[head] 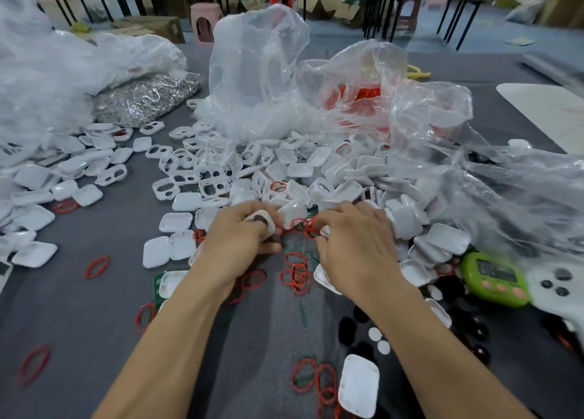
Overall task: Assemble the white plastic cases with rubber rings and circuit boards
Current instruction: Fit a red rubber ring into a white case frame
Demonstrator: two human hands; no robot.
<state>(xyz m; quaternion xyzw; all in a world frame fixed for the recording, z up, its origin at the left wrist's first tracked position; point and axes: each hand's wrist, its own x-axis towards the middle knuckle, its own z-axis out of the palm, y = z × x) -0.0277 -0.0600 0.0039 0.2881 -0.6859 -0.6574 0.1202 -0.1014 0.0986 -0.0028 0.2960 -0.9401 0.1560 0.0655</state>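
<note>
Workshop, grey table (94, 308) strewn with parts, clear bags (259, 70) toward far edge. Left grip (240, 238) curled round white case (264, 221), mid-table. Right grip (354, 244) pinching red rubber ring (311, 227) just beside it. Likely step: seating ring in case. Hold case steady, stretch ring evenly, press round rim, avoid twist. Spare rings (297, 273) toward near edge.

Both bare forearms enter from the bottom edge and run up toward the centre of the frame, where the two hands nearly meet, backs facing up. The left hand (243, 240) curls its fingers round a small white rounded plastic case (264, 221). The right hand (355, 244) pinches a thin red rubber ring (311, 227) at its fingertips.
</note>
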